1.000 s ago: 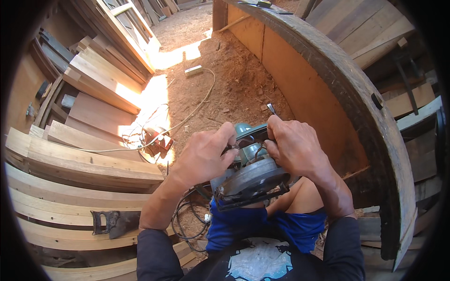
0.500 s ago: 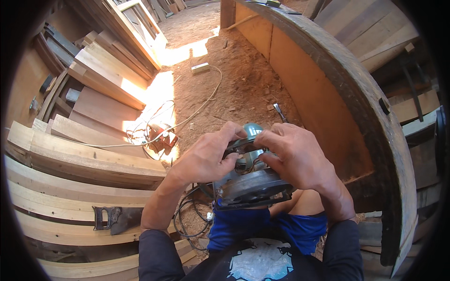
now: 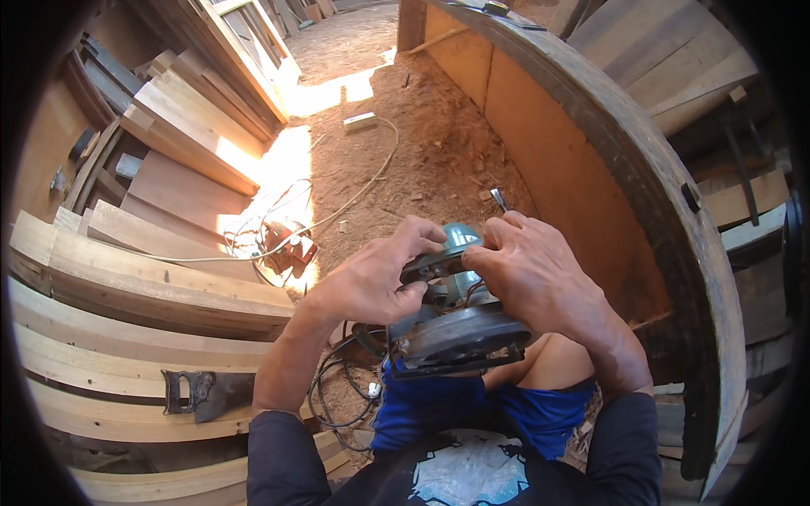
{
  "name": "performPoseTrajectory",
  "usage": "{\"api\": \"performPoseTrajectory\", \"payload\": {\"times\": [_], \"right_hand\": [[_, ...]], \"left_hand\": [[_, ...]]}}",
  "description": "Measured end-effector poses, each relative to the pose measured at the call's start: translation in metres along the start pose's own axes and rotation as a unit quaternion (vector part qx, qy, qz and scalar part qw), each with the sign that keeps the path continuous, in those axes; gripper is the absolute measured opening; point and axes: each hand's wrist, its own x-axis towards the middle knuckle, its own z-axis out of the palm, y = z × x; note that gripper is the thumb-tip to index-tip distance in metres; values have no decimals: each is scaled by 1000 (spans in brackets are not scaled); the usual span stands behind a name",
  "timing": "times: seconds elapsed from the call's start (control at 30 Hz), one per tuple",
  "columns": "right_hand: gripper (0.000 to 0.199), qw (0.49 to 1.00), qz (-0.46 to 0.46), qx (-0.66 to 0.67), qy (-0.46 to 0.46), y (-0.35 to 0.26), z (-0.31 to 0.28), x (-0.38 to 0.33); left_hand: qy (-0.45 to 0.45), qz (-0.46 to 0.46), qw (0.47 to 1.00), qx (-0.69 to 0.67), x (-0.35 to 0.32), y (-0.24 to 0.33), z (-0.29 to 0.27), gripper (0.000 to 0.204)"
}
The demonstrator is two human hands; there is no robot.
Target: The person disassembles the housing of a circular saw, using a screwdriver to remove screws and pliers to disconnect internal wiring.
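A teal circular saw rests on my lap, its round metal blade guard toward me. My left hand is closed on the saw's dark handle, thumb below and fingers above. Thin wires show beside the handle, next to the teal motor housing. My right hand is pinched at the handle's right end. Whatever sits between its fingertips is hidden or too small to name. Just beyond that hand, a chisel-like tool with a shiny blade lies on the ground.
Stacked planks line the left, with a handsaw on them. A power strip with a pale cord lies on the sawdust floor. A red tool sits in sunlight. A large wooden panel bench stands right; a black cord coils near my left knee.
My right hand has lifted slightly and shifted right, away from the left hand, showing more of the handle and wires. My left hand keeps its hold on the saw.
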Motion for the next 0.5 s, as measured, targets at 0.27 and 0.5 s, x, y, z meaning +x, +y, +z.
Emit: {"api": "performPoseTrajectory", "payload": {"times": [0.27,0.5], "right_hand": [[12,998,-2,57,37,9,4,-5],[17,991,-5,113,65,7,5,-9]], "left_hand": [[-41,61,994,-80,-1,-15,3,69],[-44,49,994,-92,-4,-18,0,75]]}}
